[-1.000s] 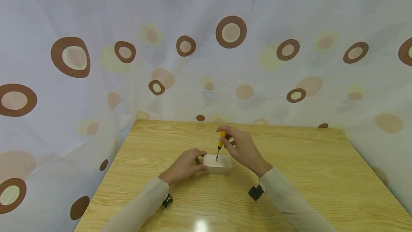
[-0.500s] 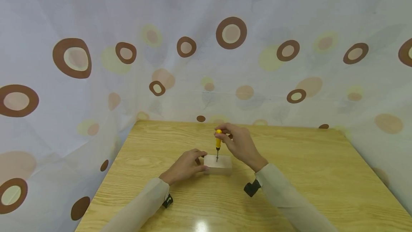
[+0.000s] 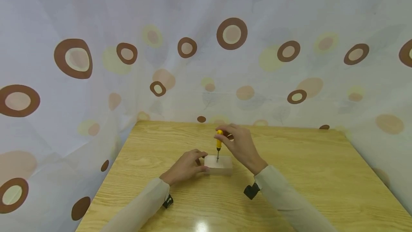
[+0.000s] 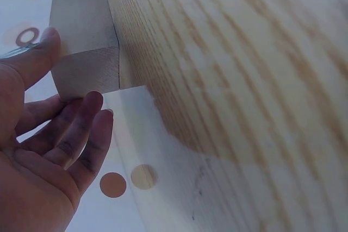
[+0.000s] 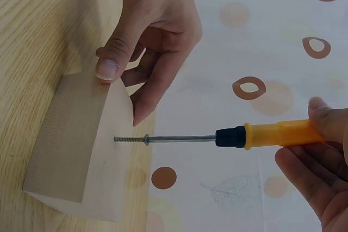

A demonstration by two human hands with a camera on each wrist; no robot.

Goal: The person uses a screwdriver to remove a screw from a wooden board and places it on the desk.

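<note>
A pale wooden block lies on the table. My left hand grips its left end, thumb on the near side and fingers at the far side; the left wrist view shows the thumb against the block. A screw stands in the block's top face, with much of its thread showing. On the screw's head sits the tip of a screwdriver with a yellow handle and black collar, held nearly upright. My right hand pinches the top of that handle between thumb and fingers.
The wood-grain table spreads around the block. Behind it and at both sides hangs a white curtain with brown and beige spots. Each wrist carries a small black camera.
From one second ago, the screwdriver has gone from leaning right to nearly upright, and my right hand has shifted slightly left with it. My left hand and the block have stayed put.
</note>
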